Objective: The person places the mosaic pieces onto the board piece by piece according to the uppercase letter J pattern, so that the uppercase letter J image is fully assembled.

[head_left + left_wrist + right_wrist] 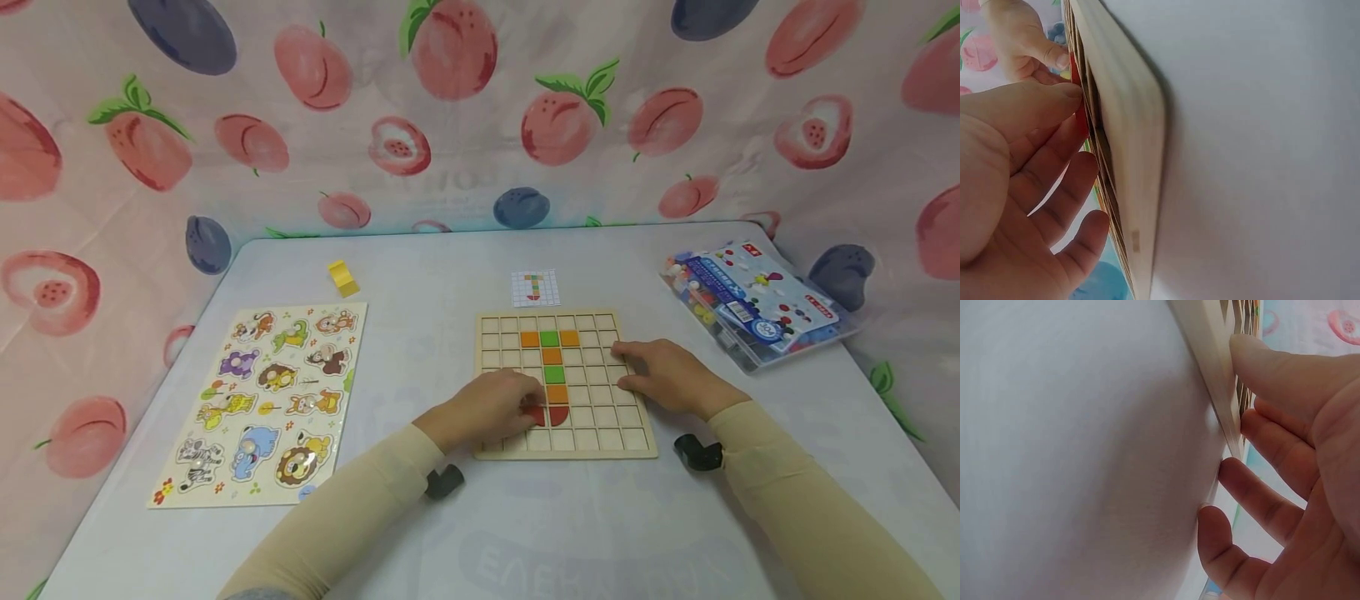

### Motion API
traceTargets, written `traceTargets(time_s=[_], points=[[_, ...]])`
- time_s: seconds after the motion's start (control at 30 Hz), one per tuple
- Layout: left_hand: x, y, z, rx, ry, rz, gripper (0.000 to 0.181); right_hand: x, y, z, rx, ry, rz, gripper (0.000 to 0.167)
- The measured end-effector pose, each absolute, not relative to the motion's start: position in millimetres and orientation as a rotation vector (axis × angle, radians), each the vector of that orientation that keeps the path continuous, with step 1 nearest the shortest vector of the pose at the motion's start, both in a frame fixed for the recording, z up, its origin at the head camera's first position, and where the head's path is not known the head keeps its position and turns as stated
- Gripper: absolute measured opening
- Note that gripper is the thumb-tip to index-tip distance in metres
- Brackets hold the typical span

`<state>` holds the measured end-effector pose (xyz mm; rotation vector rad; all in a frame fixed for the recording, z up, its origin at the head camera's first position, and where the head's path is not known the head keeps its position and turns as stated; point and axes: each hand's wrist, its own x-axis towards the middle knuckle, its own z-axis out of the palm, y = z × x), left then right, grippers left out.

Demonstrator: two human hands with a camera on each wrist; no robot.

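Observation:
A wooden grid board [600, 437] lies flat on the table. Orange tiles [557, 394] and green tiles [553, 374] sit in its cells as a T, with a rounded red tile [558, 416] at the foot of the stem. My left hand [498, 407] reaches over the board's lower left, thumb and a finger pinching a second red tile [535, 414] in the cell beside it. In the left wrist view that thumb hides part of the red. On the board's right edge rests my right hand [671, 377], thumb on the rim, holding no tile.
Behind the board lies a small pattern card [535, 287]. An animal puzzle board [258, 408] lies at left, with yellow blocks [343, 279] beyond it. A clear plastic box [757, 304] of colourful pieces stands at back right. Patterned cloth [465, 183] hangs behind the table.

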<state>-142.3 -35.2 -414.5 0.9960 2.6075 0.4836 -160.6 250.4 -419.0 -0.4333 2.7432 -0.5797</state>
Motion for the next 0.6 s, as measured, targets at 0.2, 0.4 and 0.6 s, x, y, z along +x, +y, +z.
traceTargets(time_s=[0.2, 0.4, 0.6], points=[[-143.0, -41.4, -411.5, 0.958, 2.582, 0.579, 0.019, -160.0, 250.2, -417.8, -0.424, 2.748, -0.572, 0.059], [-145.4, -44.1, -412.5, 0.906, 2.546, 0.633, 0.018, -158.6, 247.8, -414.8, -0.396, 2.731, -0.584, 0.060], [-147.2, -42.9, -414.4, 0.863, 2.542, 0.637, 0.018, -159.2, 246.7, -413.0, -0.388, 2.725, -0.571, 0.061]])
